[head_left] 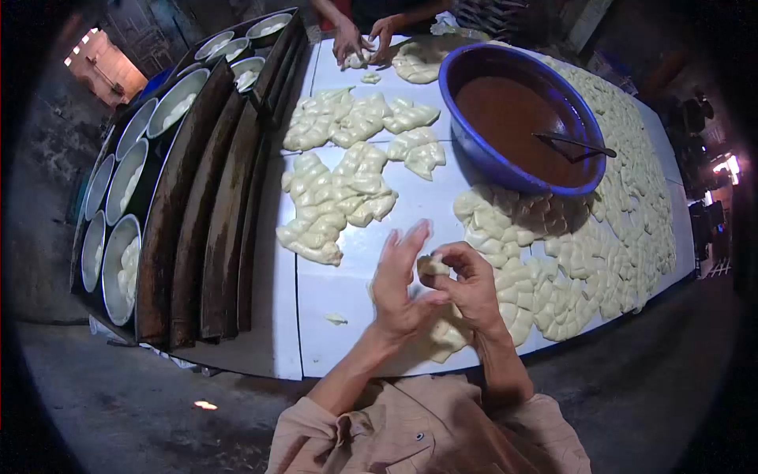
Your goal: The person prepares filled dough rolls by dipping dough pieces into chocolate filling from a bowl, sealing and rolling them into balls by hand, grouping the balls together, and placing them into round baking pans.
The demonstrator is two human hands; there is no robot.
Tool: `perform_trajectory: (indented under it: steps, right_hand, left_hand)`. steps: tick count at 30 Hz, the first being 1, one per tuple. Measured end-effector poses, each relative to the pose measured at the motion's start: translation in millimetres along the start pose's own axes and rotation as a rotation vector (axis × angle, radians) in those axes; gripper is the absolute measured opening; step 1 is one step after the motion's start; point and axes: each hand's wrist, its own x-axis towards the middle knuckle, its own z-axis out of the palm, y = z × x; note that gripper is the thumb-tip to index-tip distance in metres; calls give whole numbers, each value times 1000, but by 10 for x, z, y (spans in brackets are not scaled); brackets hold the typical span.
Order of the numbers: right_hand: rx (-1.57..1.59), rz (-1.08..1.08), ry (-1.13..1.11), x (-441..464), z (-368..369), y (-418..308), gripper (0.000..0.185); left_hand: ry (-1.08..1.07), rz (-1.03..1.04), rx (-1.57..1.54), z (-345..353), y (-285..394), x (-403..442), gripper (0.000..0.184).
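Note:
My right hand (470, 282) is closed in a pinch around a small lump of pale dough (430, 267), just above the white table. Beside it, my left hand (401, 278) is raised with its fingers stretched out and its palm turned towards the lump; it grips nothing. Below my hands lies a flattened piece of dough (448, 338), partly hidden by my right wrist. A tiny dough scrap (335, 319) sits to the left of my left forearm. Ahead, joined dough pieces (335, 197) are spread over the white tabletop (355, 276).
A blue basin (580, 189) of brown liquid, with a ladle (576, 146) in it, stands at the right among many dough pieces. On the left, dark wooden troughs (185, 213) adjoin a rack of metal bowls (120, 268) holding dough. Across the table a co-worker's hands (351, 43) handle dough.

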Motion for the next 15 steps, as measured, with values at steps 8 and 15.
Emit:
perform_trajectory:
  steps: [8, 15]
  right_hand:
    - [590, 26, -22, 95, -284, -422, 16]
    - [-132, -276, 197, 1013, -1195, -913, 16]
  left_hand:
    - [120, -214, -692, 1058, -186, 9, 80]
    - [-346, -749, -636, 821, -66, 201, 80]
